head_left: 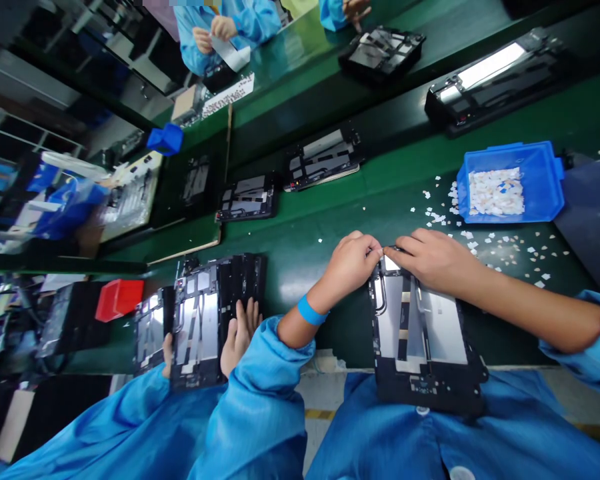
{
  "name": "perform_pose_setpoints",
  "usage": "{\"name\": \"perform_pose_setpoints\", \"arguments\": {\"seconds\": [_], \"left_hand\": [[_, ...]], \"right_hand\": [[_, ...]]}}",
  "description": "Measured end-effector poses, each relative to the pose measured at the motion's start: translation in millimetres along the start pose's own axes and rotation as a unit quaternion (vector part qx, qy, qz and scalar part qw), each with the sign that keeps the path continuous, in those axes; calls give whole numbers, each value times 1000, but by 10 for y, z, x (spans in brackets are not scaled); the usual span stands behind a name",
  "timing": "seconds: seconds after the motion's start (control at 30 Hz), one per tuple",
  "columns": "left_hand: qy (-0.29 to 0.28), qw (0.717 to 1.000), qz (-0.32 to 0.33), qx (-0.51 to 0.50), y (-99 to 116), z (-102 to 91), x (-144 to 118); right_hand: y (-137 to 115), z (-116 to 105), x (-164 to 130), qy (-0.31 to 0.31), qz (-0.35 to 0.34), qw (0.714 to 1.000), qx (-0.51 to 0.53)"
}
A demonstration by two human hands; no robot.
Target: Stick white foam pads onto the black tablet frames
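Item 1, left hand: sitting at centre frame, fingers curled nearly closed, tips pinching at the top edge of the panel; a blue wristband is showing on the forearm. What sits between the fingertips is too small to tell, possibly a small sticker

Item 2, right hand: coming in from the right of the frame, fingers stretched forward and drawn together, tips meeting the left hand's at the same top corner; it appears to be pressing or peeling something there, though I cannot tell whether it is actually gripping anything

Item 3, panel: a dark flat frame with silvery plates, lying at lower centre, its near end hanging over the bench edge against the person's blue coat, likely so the far end is staying within easy reach of both hands

Item 4, blue tray: standing at right of the frame, holding white paper scraps, with more scraps scattered on the green bench around it, apparently as a place for peelings

Item 5, co-worker's hand: lower left, resting flat on a stack of like panels

Item 6, red box: far left
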State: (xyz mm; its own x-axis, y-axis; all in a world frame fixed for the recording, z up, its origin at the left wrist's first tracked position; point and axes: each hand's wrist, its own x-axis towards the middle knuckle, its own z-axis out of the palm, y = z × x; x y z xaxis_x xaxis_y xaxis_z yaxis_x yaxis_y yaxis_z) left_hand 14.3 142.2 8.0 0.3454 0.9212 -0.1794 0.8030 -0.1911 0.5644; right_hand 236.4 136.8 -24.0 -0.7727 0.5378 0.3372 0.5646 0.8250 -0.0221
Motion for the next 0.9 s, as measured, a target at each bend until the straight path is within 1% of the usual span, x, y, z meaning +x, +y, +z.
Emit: {"name": "perform_pose_setpoints", "arguments": {"seconds": [0.33, 0.47, 0.53, 0.6, 0.67, 0.77, 0.83, 0.9], "left_hand": [[35, 998, -13, 41, 39, 86, -45], [66, 997, -24, 37, 33, 157, -85], [83, 996, -38, -3, 7, 187, -82], [89, 992, -66, -66, -27, 200, -52], [77, 982, -102, -137, -61, 198, -4], [39, 962, -141, -231, -101, 187, 70], [32, 950, -152, -270, -116, 187, 106], [33, 944, -155, -288, -122, 193, 124]], "right_hand": [[1, -1, 3, -10, 3, 1000, 10], [-10, -5, 5, -13, 5, 1000, 4], [-10, 1, 1, -9, 4, 1000, 4], [-5, 11, -7, -4, 4, 1000, 8], [5, 23, -17, -2, 4, 1000, 11], [21, 37, -31, -4, 6, 1000, 17], [25, 40, -35, -3, 5, 1000, 23], [24, 39, -37, -3, 6, 1000, 25]]}}
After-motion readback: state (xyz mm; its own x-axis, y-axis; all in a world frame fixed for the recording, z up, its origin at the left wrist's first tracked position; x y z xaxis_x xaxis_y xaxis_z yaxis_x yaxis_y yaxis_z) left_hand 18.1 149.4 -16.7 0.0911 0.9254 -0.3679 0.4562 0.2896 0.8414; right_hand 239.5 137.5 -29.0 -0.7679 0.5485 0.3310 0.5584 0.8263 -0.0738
